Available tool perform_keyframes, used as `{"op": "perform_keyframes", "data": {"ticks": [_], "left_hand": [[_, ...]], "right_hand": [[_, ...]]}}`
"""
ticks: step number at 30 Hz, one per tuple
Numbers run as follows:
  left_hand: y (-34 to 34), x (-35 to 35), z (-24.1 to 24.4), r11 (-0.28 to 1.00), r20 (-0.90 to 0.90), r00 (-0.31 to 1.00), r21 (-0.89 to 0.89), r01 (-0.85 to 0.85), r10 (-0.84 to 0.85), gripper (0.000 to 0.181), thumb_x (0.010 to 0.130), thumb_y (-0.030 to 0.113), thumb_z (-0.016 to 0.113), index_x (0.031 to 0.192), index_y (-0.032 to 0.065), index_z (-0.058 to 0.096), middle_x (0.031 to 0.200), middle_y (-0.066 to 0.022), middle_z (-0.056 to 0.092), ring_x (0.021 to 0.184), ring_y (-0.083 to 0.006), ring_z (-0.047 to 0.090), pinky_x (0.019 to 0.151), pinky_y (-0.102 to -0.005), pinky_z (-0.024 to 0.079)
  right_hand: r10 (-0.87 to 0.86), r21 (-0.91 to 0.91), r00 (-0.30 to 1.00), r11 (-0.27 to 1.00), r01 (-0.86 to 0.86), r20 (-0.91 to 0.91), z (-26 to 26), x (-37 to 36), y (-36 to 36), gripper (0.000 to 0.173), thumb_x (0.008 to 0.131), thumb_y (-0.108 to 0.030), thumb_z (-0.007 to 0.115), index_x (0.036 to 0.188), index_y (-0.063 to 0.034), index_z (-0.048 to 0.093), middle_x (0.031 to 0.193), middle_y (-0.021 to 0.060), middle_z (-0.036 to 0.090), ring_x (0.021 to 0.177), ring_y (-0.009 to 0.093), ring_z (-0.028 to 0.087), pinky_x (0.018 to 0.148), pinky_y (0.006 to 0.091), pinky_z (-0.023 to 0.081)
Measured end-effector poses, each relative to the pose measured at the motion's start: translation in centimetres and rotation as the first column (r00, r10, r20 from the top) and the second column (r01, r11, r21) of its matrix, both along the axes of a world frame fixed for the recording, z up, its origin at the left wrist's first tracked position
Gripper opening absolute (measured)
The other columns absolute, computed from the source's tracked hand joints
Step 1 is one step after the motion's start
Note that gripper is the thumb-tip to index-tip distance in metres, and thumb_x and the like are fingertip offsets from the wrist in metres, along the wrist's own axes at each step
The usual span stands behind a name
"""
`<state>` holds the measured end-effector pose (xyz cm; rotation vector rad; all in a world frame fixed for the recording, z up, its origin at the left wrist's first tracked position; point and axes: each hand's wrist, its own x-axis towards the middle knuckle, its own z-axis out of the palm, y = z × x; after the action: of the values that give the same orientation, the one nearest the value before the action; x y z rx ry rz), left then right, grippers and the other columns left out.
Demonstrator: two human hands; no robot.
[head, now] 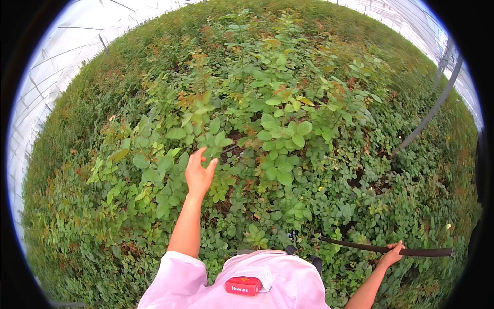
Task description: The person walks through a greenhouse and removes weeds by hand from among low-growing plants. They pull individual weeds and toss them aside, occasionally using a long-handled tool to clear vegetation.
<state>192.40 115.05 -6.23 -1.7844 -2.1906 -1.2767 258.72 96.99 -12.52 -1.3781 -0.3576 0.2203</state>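
Note:
My left hand (200,172) reaches out over leafy bushes, thumb and fingers apart, with no object visible in it. Its fingertips are right at the pale green leaves of a tall shoot (210,135); whether they touch is unclear. At the lower right, my right hand (391,253) is wrapped around a long dark pole (359,245). The pole lies nearly level, and its inner end disappears among foliage close to my body. Dense, rose-like bushes (285,135) with green and some reddish leaves surround both hands.
A grey post (432,112) rises from the plants on the right. Translucent greenhouse sheeting on a frame (46,73) shows at the left, with more at the upper right. From the chest pocket of my pink shirt (278,266) a red Honghe cigarette pack (243,286) sticks out.

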Motion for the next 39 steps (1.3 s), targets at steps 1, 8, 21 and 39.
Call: {"op": "perform_keyframes", "data": {"ticks": [1, 8, 21, 39], "left_hand": [[0.8, -0.3, 0.2, 0.998, 0.013, 1.0, -0.055, 0.015, -0.014, 0.04, 0.085, 0.026, 0.068, 0.12, 0.0108, 0.057, 0.096, -0.0078, 0.06, 0.081, -0.0238, 0.061, 0.073, -0.0362, 0.048], [5.1, -2.0, 0.8, 0.99, -0.005, 0.994, 0.094, 0.106, -0.106, 0.015, 0.085, 0.013, 0.064, 0.097, 0.0047, 0.063, 0.086, -0.0109, 0.064, 0.077, -0.0277, 0.063, 0.067, -0.0378, 0.048], [5.3, -2.5, 0.5, 0.951, 0.071, 0.95, 0.083, 0.299, -0.305, 0.017, 0.085, 0.013, 0.068, 0.098, 0.0028, 0.065, 0.083, -0.0094, 0.067, 0.064, -0.017, 0.061, 0.062, -0.0299, 0.05], [3.0, -0.4, -0.7, 0.987, 0.38, 0.92, 0.157, 0.043, -0.101, 0.032, 0.082, 0.01, 0.071, 0.111, -0.0001, 0.062, 0.094, -0.0053, 0.065, 0.077, -0.0099, 0.058, 0.07, -0.0248, 0.05]], "right_hand": [[-0.013, -0.023, 1.0, 1.0, 0.013, 0.008, 0.0, -0.3, 0.3, 0.029, 0.096, -0.021, 0.054, 0.072, -0.0107, 0.039, 0.062, -0.0004, 0.037, 0.056, 0.013, 0.039, 0.056, 0.0306, 0.04], [0.012, -0.022, 0.998, 1.0, -0.01, 0.061, -0.7, -2.4, 1.4, 0.028, 0.095, -0.019, 0.054, 0.073, -0.0101, 0.039, 0.064, -0.0008, 0.037, 0.056, 0.011, 0.038, 0.053, 0.0285, 0.038], [-0.042, 0.009, 0.999, 0.999, 0.042, 0.019, -0.6, -4.8, 0.1, 0.025, 0.095, -0.016, 0.052, 0.074, -0.0089, 0.041, 0.063, -0.0004, 0.038, 0.055, 0.011, 0.039, 0.053, 0.0273, 0.04], [-0.055, -0.038, 0.997, 0.998, 0.057, 0.059, -1.8, -1.6, 2.0, 0.023, 0.091, -0.019, 0.06, 0.076, -0.0095, 0.045, 0.065, -0.0006, 0.044, 0.056, 0.01, 0.042, 0.051, 0.0249, 0.039]]}}
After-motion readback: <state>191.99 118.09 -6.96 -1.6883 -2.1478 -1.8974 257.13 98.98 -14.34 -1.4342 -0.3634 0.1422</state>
